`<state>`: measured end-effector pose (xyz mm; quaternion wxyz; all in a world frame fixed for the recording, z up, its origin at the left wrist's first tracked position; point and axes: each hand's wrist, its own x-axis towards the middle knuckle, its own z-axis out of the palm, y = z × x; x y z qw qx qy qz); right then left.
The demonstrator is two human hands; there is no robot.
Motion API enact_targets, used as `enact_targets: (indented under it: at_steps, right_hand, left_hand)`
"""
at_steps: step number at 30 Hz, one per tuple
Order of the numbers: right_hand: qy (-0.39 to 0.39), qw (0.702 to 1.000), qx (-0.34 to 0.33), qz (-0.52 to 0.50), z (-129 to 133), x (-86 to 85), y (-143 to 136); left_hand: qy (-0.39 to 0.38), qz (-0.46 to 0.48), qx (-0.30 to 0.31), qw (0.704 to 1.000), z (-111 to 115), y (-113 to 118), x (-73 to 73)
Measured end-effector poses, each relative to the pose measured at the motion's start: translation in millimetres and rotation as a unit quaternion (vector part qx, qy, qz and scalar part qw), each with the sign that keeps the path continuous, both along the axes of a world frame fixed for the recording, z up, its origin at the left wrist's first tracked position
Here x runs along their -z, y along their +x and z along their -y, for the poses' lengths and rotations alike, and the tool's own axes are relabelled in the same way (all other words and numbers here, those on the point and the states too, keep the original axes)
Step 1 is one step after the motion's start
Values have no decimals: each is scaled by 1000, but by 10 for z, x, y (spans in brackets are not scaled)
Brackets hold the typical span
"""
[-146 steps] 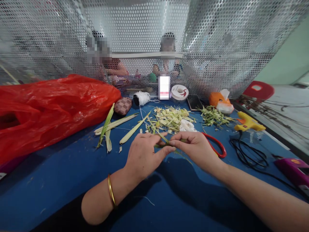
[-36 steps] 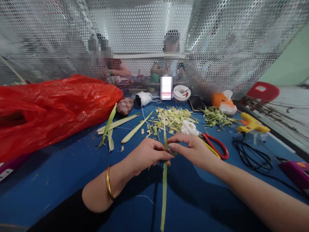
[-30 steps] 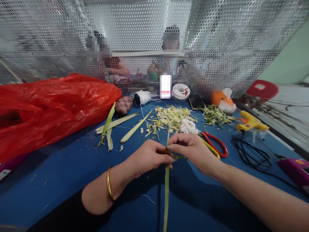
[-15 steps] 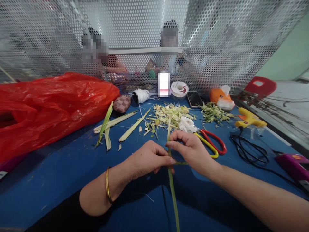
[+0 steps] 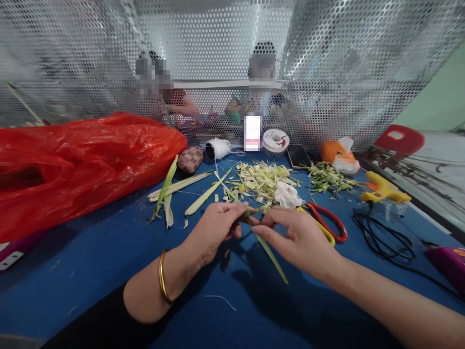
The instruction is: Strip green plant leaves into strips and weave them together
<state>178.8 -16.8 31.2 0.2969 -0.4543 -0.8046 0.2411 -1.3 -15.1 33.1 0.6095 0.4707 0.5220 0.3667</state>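
Observation:
My left hand (image 5: pixel 217 227), a gold bangle on its wrist, pinches a narrow green leaf strip (image 5: pixel 271 257) between thumb and fingers. The strip's free end slants down to the right above the blue table. Another short piece of strip sticks out rightward from the pinch. My right hand (image 5: pixel 300 236) has its thumb and fingertips closed on the strip just right of the left fingers; the exact contact is partly hidden. Scissors (image 5: pixel 332 223) with red and yellow handles lie behind the right hand, beside a crumpled white tissue (image 5: pixel 286 195).
Pale leaf scraps (image 5: pixel 259 177) and greener scraps (image 5: pixel 329 178) lie behind my hands. Long leaf pieces (image 5: pixel 207 195) and a red plastic bag (image 5: pixel 119 155) are left. White thread (image 5: pixel 221 148), a ribbon spool (image 5: pixel 276 141) and a yellow glue gun (image 5: pixel 385 188) with its cord stand farther off.
The strip has swung from nearly upright to a slant, its lower end now farther right and higher. My right hand has come down along it; my left has moved slightly up.

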Motion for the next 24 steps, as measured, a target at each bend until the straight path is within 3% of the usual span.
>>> enact_targets:
  at_steps: [3, 8, 24]
  right_hand:
    - [-50, 998, -16, 20, 22, 65, -43]
    - [-79, 995, -48, -41, 42, 111, -66]
    - [28, 996, -88, -7, 111, 114, -121]
  left_hand:
    - [0, 16, 0, 1000, 5, 0, 6]
    - [-7, 17, -33, 999, 24, 43, 22]
    - [-9, 47, -86, 995, 35, 104, 87]
